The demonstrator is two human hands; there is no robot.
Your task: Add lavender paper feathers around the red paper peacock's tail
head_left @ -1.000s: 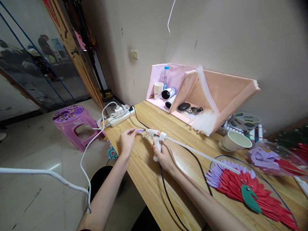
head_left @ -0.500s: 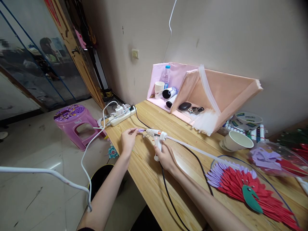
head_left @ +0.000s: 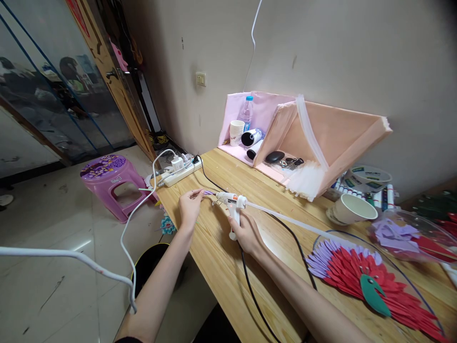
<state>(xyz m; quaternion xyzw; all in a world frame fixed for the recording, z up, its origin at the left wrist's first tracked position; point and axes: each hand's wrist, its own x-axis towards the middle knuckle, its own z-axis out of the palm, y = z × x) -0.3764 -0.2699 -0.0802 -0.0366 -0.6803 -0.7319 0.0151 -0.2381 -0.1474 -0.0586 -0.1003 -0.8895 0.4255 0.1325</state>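
My right hand (head_left: 246,231) is wrapped round the handle of a white glue gun (head_left: 230,202), and a long pale glue stick (head_left: 285,220) sticks out of its back. In my left hand (head_left: 191,205), a small purple paper piece (head_left: 208,193) is pinched between the fingertips. The gun's nozzle points at this piece and is at or very near it; I cannot tell whether they touch. To the right lies a round craft piece with red petals (head_left: 352,274), purple petals (head_left: 323,257) and a green bird-head shape (head_left: 373,294).
A white power strip (head_left: 182,172) sits at the table's left end. Behind stand pink open boxes (head_left: 321,128) with a bottle (head_left: 246,114) and paper cups (head_left: 236,133). A paper cup (head_left: 352,209) and a clear tub (head_left: 403,238) are at right. A black cord (head_left: 250,286) crosses the table.
Hardly anything differs. Both hands keep their grips, and the glue gun's nozzle stays by the purple piece, with only a very slight shift of the gun to the left.
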